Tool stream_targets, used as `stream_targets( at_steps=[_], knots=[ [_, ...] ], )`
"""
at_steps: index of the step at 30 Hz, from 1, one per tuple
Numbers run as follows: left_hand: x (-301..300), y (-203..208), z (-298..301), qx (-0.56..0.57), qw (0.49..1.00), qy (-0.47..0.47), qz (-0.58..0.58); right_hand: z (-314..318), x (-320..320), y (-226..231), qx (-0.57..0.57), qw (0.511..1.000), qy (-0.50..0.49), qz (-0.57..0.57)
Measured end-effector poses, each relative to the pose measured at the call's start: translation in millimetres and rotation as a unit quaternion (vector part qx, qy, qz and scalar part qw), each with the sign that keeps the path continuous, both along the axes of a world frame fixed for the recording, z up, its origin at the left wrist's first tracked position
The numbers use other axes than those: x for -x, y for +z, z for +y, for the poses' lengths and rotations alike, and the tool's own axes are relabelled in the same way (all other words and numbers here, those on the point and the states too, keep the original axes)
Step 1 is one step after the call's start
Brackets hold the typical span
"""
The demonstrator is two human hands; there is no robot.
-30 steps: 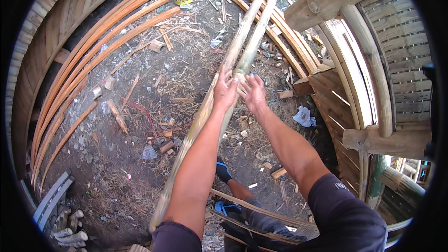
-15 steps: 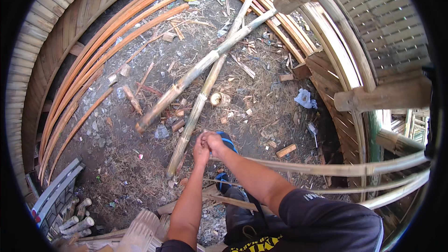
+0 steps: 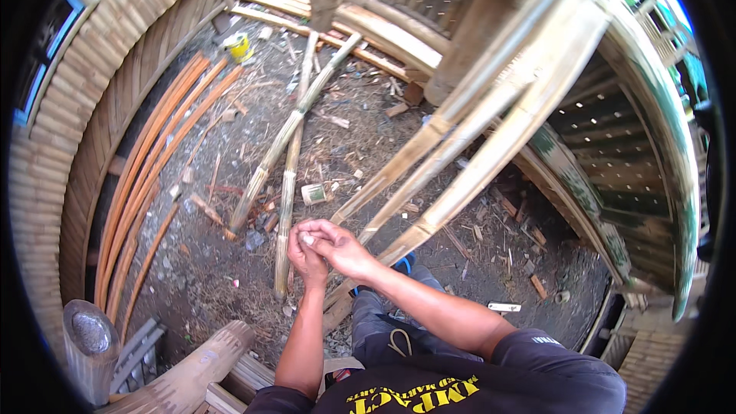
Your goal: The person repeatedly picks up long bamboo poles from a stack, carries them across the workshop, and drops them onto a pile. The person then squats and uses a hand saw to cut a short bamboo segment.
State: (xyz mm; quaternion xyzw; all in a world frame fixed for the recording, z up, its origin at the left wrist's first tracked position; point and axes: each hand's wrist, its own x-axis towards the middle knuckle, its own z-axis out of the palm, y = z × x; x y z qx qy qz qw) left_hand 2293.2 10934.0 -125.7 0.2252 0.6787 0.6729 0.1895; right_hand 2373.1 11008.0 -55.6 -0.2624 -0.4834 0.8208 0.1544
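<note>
My left hand [image 3: 306, 261] and my right hand [image 3: 343, 250] are brought together in front of my body, the right one laid over the left with fingers curled. Whatever is between them, if anything, is hidden. Three long pale bamboo slats [image 3: 441, 155] rise from beside my right hand toward the upper right. Just past my hands, two bamboo poles cross on the ground: one pole [image 3: 270, 155] lies over the other pole [image 3: 287, 207]. A small pale container [image 3: 313, 194] rests on its side beyond my fingers.
Curved-looking orange-brown timber strips [image 3: 146, 169] lie along the left wall. A yellow bucket [image 3: 239, 47] stands at the far left. Wood scraps litter the dirt floor. A thick log [image 3: 192, 368] and an upright post [image 3: 92, 353] are at lower left; woven panels [image 3: 636, 153] stand at right.
My view has swung to the right, and the floor items appear farther left. The bamboo slats now slant up to the upper right. My hands stay together, with the fingers shifted.
</note>
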Motion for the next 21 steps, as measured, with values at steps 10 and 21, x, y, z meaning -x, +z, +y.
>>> stream_targets(
  at_steps=[10, 21],
  knots=[
    [-292.0, 144.6, 106.9, -0.053, 0.897, -0.412, 0.15, 54.9, -360.4, 91.6, -0.015, 0.971, -0.238, 0.036],
    [-764.1, 107.9, 88.5, 0.127, 0.466, -0.874, 0.061, -86.1, -835.2, 47.3, 0.104, 0.736, -0.664, -0.079]
  ],
)
